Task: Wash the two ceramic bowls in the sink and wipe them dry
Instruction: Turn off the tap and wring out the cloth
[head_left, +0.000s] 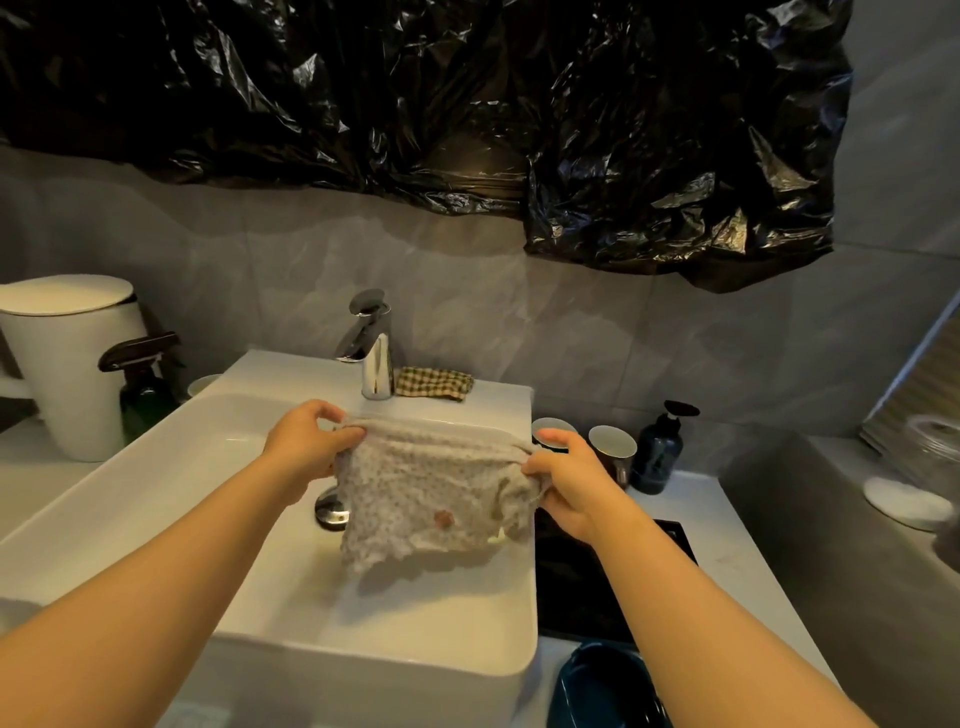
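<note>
A pale dotted cloth (421, 499) hangs spread above the white sink basin (171, 499). My left hand (306, 441) grips its upper left corner and my right hand (566, 483) grips its upper right corner. A dark blue bowl (597, 686) rests on the counter at the sink's near right corner, partly cut off by my right forearm. I see only this one bowl. The chrome tap (371, 348) stands behind the basin, and no water runs from it. The drain plug (330, 509) shows left of the cloth.
A checked cloth (434, 383) lies folded beside the tap. Right of the sink are two cups (613, 444), a dark pump bottle (662, 452) and a black mat (582, 582). At the left stand a white bin (72, 364) and a spray bottle (143, 384). Black plastic sheeting (467, 104) covers the wall above.
</note>
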